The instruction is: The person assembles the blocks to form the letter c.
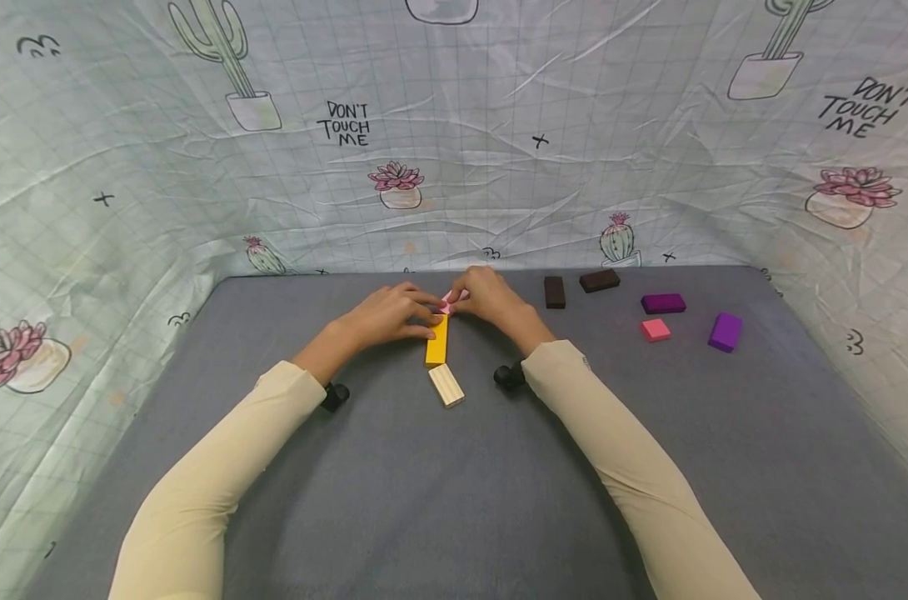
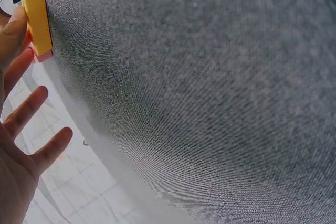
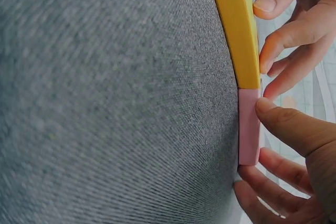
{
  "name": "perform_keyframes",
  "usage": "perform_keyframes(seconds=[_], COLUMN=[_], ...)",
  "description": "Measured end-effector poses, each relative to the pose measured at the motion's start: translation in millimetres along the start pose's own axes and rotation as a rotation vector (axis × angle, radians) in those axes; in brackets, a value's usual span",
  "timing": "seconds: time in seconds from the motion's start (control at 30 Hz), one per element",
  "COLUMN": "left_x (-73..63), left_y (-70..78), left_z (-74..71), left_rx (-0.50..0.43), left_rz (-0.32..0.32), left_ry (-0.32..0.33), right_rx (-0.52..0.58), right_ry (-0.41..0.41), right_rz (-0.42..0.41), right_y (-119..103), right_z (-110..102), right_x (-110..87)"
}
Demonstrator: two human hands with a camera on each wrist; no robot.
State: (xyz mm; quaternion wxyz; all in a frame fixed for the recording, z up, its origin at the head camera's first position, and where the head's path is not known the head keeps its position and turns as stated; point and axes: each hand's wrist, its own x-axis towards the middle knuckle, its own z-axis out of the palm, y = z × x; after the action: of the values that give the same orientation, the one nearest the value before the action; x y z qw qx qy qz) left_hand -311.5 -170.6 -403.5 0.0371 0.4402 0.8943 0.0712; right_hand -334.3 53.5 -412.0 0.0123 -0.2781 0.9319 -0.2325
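A yellow block [image 1: 437, 346] lies on the grey table, its far end against a pink block [image 3: 249, 127]. My left hand [image 1: 390, 317] touches the yellow block from the left with thumb and fingertips, one finger reaching the joint with the pink block. Its other fingers are spread in the left wrist view. My right hand [image 1: 491, 300] pinches the pink block, thumb on its upper edge and fingers at its far end. In the head view, both hands partly hide the pink block. A pale wooden block [image 1: 446, 386] sits at an angle, meeting the yellow block's near end.
To the right lie two dark brown blocks [image 1: 555, 292], two purple blocks [image 1: 663, 303] and a coral-pink block [image 1: 656, 330]. A printed cloth [image 1: 484, 167] hangs behind the table and along its sides.
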Motion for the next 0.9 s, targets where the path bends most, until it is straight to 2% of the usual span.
perform_keyframes(seconds=[0.2, 0.57, 0.9], left_x=[0.6, 1.2, 1.6], left_y=[-0.8, -0.1, -0.5], left_z=[0.1, -0.5, 0.5], left_rx=[-0.006, 0.009, 0.012], left_rz=[0.003, -0.003, -0.007], left_ry=[-0.002, -0.011, -0.012], right_rx=[-0.029, -0.076, -0.065], right_ry=[-0.001, 0.005, 0.002], right_rz=[0.023, -0.02, -0.031], right_y=[-0.5, 1.1, 2.8], right_z=[0.9, -0.4, -0.7], right_x=[-2.5, -6.0, -5.8])
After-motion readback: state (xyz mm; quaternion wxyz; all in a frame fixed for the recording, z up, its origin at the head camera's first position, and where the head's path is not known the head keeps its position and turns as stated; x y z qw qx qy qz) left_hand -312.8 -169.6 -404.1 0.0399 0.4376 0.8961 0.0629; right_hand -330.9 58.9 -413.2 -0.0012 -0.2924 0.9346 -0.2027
